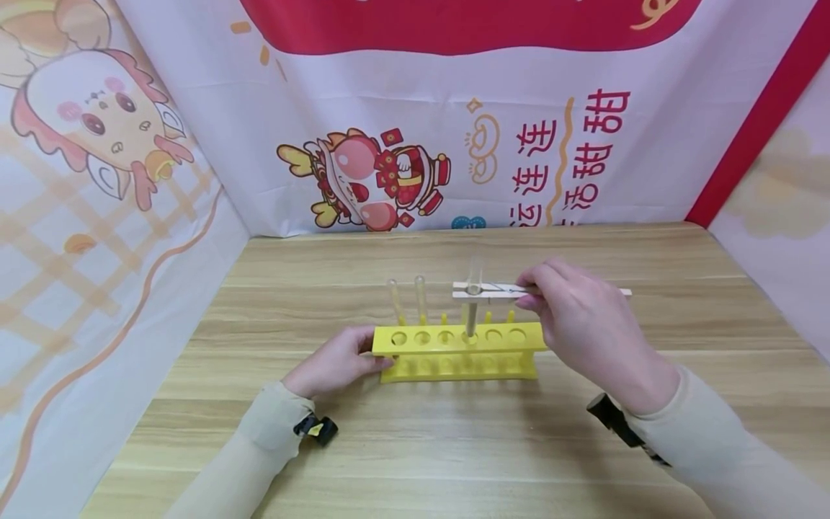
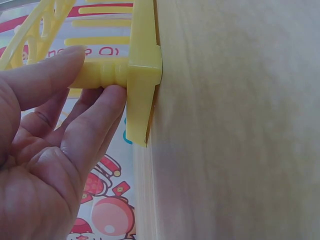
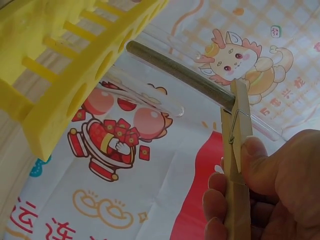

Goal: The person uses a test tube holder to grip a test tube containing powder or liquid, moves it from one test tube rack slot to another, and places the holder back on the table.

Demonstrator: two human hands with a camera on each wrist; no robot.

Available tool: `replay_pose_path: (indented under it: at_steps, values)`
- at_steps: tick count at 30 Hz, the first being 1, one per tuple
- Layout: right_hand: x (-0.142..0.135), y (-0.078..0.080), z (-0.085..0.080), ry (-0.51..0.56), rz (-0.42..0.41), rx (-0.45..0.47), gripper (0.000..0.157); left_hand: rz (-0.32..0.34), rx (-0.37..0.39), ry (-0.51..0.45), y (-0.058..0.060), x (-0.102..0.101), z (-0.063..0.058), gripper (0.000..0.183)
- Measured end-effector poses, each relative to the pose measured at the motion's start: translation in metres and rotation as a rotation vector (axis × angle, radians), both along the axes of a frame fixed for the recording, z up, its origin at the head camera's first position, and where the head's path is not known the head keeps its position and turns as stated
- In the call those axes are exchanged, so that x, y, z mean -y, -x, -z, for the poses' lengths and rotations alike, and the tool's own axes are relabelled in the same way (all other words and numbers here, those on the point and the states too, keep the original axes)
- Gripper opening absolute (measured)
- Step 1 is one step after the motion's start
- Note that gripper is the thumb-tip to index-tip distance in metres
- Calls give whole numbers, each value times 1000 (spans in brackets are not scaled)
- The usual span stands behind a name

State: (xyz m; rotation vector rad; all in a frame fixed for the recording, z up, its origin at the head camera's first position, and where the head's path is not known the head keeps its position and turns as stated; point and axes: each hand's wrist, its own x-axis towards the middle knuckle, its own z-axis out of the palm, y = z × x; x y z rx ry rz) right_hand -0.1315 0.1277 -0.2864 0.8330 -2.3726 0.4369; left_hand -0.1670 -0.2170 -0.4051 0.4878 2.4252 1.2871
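The right hand has its fingers closed round a wooden clamp, whose far end, left of those fingers, grips a test tube with dark contents. The tube's lower end is at a hole of the yellow rack; whether it has entered, I cannot tell. The left hand pinches the rack's end post between thumb and fingers. Just beyond these fingers stand two clear tubes, with the surface below.
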Motion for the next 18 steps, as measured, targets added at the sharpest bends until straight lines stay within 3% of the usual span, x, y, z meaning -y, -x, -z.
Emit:
replay_pose_path:
  at_steps: [18]
  values:
    - [0,3,9,13,-12,-19,18,13,-10,1,1,1,1,31]
